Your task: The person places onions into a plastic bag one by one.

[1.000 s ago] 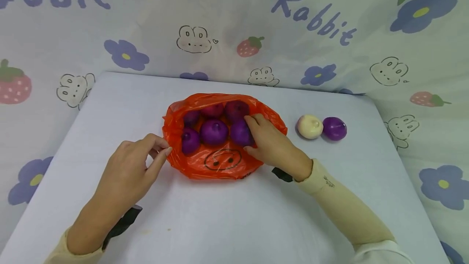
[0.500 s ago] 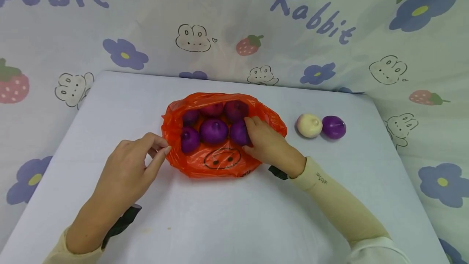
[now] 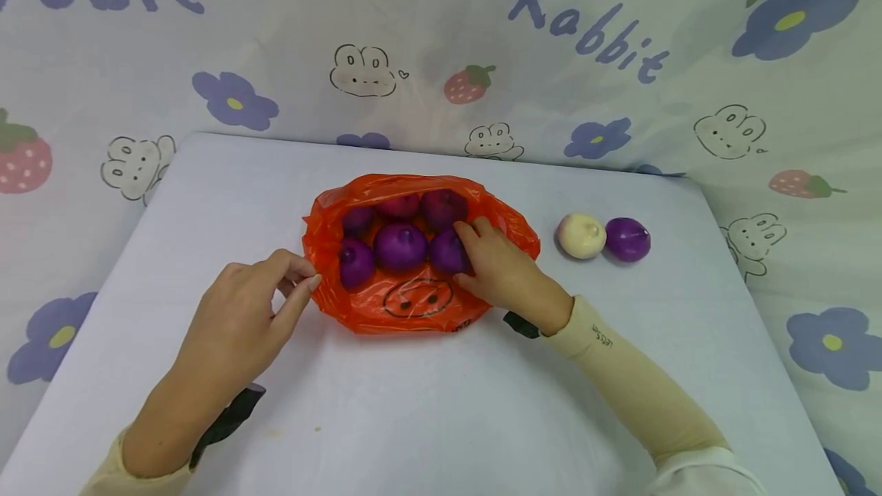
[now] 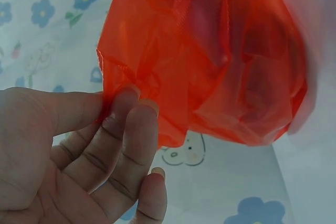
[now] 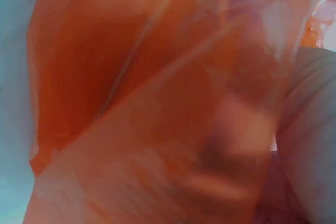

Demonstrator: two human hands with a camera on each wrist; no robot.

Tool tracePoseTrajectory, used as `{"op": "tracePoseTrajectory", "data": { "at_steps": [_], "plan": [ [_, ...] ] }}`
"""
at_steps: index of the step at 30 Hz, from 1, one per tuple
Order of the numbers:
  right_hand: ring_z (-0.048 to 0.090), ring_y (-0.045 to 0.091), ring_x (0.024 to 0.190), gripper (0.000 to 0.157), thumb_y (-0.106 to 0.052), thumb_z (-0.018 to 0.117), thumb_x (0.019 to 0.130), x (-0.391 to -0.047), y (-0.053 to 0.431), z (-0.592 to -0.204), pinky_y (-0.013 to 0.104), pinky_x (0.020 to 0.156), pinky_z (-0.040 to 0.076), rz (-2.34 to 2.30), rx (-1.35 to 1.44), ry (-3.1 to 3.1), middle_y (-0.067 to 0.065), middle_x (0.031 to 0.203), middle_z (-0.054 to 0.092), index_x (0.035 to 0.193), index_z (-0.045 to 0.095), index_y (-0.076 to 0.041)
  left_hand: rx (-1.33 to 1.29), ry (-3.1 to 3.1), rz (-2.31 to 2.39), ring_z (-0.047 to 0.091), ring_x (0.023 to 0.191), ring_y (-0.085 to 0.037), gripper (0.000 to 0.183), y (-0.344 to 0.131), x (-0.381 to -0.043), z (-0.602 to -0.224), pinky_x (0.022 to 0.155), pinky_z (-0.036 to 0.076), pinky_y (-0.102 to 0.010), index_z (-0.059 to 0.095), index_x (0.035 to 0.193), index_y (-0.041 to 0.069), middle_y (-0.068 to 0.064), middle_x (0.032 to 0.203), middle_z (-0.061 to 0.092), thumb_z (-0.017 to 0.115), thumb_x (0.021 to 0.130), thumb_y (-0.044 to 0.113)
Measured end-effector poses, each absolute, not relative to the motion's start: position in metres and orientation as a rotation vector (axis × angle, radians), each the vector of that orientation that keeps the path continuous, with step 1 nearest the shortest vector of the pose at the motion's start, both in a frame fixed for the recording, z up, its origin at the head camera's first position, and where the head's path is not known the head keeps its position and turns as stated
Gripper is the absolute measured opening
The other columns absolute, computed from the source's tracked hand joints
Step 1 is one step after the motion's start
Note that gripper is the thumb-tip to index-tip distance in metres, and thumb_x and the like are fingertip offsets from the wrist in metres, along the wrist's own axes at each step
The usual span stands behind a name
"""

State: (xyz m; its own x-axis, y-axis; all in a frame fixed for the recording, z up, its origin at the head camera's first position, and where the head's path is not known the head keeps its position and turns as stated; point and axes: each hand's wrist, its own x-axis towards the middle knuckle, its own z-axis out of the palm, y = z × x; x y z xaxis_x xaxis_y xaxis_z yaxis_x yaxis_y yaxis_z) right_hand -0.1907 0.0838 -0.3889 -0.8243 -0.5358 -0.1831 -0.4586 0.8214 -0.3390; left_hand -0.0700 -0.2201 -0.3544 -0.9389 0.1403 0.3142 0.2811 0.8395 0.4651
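Note:
An orange-red plastic bag (image 3: 358,318) with a drawn pig snout lies with its mouth open, holding several purple onions (image 3: 401,246). At its left rim my left hand (image 3: 241,320) pinches the plastic between thumb and fingertips; the left wrist view shows that pinch on the bag (image 4: 152,45) closely. My right hand (image 3: 506,270) reaches into the bag's right side, thumb and fingers curled round a purple onion (image 3: 449,252). In the right wrist view the bag's film (image 5: 131,103) covers most of the scene, and the onion there cannot be made out clearly.
Right of the bag, a white onion (image 3: 581,236) and another purple onion (image 3: 628,239) sit side by side on the white table (image 3: 413,419). A cloth (image 3: 427,21) printed with rabbits, flowers and strawberries hangs behind and around the table.
My right hand and forearm have shifted slightly left, with the held onion moving a little left too. My left hand keeps its pinch on the bag rim.

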Motion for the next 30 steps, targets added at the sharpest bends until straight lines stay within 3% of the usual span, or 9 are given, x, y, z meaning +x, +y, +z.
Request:
{"op": "tracePoseTrajectory", "data": {
  "at_steps": [17,30],
  "plan": [
    [0.054,0.034,0.127,0.081,-0.023,0.083,0.092,-0.186,0.084,-0.387,0.05,0.107,0.049,-0.468,-0.716,2.757,0.019,0.14,0.048,0.153,0.035,0.001,-0.322,-2.742,-0.752,0.06,0.073,-0.022,0.019,-0.22,-0.07,-0.355,0.078,0.046,-0.048,0.07,0.102,0.009,-0.002,0.083,0.072,0.082,0.088,0.004],
    [0.056,0.031,0.128,0.079,-0.026,0.082,0.093,-0.174,0.087,-0.377,0.049,0.103,0.052,-0.512,-0.805,2.805,0.018,0.144,0.049,0.152,0.038,0.001,-0.33,-2.74,-0.753,0.061,0.072,-0.021,0.02,-0.221,-0.071,-0.356,0.074,0.046,-0.046,0.07,0.102,0.009,-0.001,0.083,0.072,0.083,0.088,0.004]
  ]
}}
